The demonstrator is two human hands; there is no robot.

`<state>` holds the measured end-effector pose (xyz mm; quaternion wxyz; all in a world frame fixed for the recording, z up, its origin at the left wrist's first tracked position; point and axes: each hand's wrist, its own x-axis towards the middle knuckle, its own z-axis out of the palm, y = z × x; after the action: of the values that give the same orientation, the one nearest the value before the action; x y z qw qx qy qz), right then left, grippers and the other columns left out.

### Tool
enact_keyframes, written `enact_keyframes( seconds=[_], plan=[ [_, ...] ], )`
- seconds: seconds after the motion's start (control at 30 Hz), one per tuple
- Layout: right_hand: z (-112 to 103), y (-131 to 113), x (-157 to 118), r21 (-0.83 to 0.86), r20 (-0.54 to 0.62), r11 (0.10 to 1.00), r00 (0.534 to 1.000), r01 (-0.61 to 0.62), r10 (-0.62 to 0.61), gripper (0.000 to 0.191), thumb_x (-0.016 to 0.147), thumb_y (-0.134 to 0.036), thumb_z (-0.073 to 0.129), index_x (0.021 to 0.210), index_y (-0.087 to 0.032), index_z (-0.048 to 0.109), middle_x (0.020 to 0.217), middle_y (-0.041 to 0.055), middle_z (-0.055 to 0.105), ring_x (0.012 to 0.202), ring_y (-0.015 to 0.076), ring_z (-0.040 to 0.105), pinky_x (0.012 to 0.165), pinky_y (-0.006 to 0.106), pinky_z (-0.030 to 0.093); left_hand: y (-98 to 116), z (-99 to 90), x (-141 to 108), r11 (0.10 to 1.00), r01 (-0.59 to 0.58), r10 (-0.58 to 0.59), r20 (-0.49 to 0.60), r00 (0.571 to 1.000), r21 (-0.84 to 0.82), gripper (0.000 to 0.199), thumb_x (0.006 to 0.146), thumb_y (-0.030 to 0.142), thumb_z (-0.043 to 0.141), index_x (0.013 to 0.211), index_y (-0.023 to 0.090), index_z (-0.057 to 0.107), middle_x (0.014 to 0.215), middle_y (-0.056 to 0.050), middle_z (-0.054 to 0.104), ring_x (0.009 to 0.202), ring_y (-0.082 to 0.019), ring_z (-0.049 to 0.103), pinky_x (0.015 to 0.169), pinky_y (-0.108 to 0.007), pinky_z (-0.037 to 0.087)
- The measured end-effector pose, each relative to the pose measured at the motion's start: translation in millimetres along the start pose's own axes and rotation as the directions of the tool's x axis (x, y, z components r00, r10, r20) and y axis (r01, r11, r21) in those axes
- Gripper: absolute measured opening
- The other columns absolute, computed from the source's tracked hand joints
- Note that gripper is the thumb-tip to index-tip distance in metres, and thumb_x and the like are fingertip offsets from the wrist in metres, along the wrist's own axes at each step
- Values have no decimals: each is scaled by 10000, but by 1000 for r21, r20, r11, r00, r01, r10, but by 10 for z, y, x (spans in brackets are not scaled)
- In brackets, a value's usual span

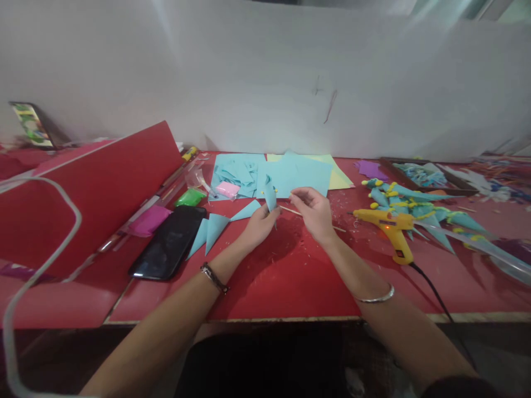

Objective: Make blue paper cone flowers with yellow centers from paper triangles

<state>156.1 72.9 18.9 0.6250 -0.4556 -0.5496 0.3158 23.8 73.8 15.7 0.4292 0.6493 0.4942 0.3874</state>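
Near the middle of the red table, my left hand (260, 225) grips a light-blue paper cone (270, 198) with small yellow dots at its upper part. To the right of the cone is my right hand (314, 213), thumb and forefinger pinched together; whatever may lie between them is too small to make out. A thin wooden stick (291, 210) lies on the table, partly behind my right hand. More blue paper cones (216, 229) rest left of my left hand. A yellow glue gun (392, 225) with its orange light on lies to the right.
Blue sheets (296, 171) and cut blue strips (236, 172) lie at the back. Blue cones with yellow trim (431, 213) are heaped at the right, before a tray (464, 189). A black phone (168, 243) and a red board (103, 204) are at left. The glue gun's cord (435, 293) crosses the front edge.
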Motion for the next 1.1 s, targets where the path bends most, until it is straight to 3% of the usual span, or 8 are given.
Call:
enact_keyframes(
  seconds=[0.13, 0.3, 0.43, 0.67, 0.8, 0.93, 1.1],
  plan=[
    [12, -59, -40, -16, -22, 996, 996, 85, -86, 138, 723, -295, 572, 826, -209, 602, 800, 19, 640, 734, 140, 607, 735, 295, 497, -42, 18, 6, 989, -89, 80, 76, 994, 118, 171, 745, 312, 399, 652, 172, 433, 612, 32, 448, 600, -120, 418, 558, -231, 321],
    [36, -121, -114, -171, 22, 949, 964, 264, -264, 101, 764, -291, 532, 768, -223, 606, 773, 18, 629, 726, 147, 595, 699, 288, 494, -80, 30, 14, 969, -163, 147, 98, 984, 185, 167, 747, 293, 370, 638, 175, 414, 586, 36, 416, 579, -119, 400, 535, -233, 294],
    [41, -126, -123, -188, -2, 947, 964, 260, -265, 72, 736, -288, 570, 740, -218, 583, 693, -2, 609, 680, 137, 587, 665, 269, 489, -80, 25, 12, 964, -172, 150, 119, 982, 205, 138, 736, 256, 360, 624, 180, 389, 582, 37, 407, 563, -114, 391, 516, -229, 273],
    [48, -85, -127, -69, 23, 973, 976, 218, -217, 160, 801, -290, 483, 884, -232, 606, 889, 28, 648, 810, 164, 628, 763, 313, 499, -98, 28, 12, 962, -183, 163, 114, 980, 202, 146, 746, 261, 359, 628, 178, 379, 581, 39, 389, 558, -108, 375, 516, -228, 277],
    [21, -121, -133, -185, 37, 932, 950, 312, -311, 153, 806, -292, 493, 872, -249, 623, 855, 23, 640, 797, 164, 611, 759, 323, 490, -116, 29, 16, 954, -190, 169, 108, 980, 232, 158, 757, 266, 349, 641, 175, 406, 591, 29, 424, 561, -115, 396, 519, -231, 280],
    [3, -158, -114, -365, 93, 805, 879, 467, -468, 130, 786, -251, 531, 835, -268, 651, 898, 35, 586, 881, 176, 547, 800, 344, 458, -104, 24, -9, 882, -204, 180, 96, 979, 424, 174, 779, 275, 346, 673, 176, 441, 620, 5, 486, 563, -128, 425, 507, -237, 261],
    [24, -101, -91, -430, 156, 750, 860, 502, -486, 123, 773, -216, 547, 774, -263, 660, 983, 38, 528, 969, 187, 491, 830, 371, 443, -57, 13, -56, 750, -175, 146, 99, 984, 638, 202, 810, 297, 334, 746, 180, 486, 682, -32, 552, 591, -156, 479, 485, -246, 248]
  ],
)
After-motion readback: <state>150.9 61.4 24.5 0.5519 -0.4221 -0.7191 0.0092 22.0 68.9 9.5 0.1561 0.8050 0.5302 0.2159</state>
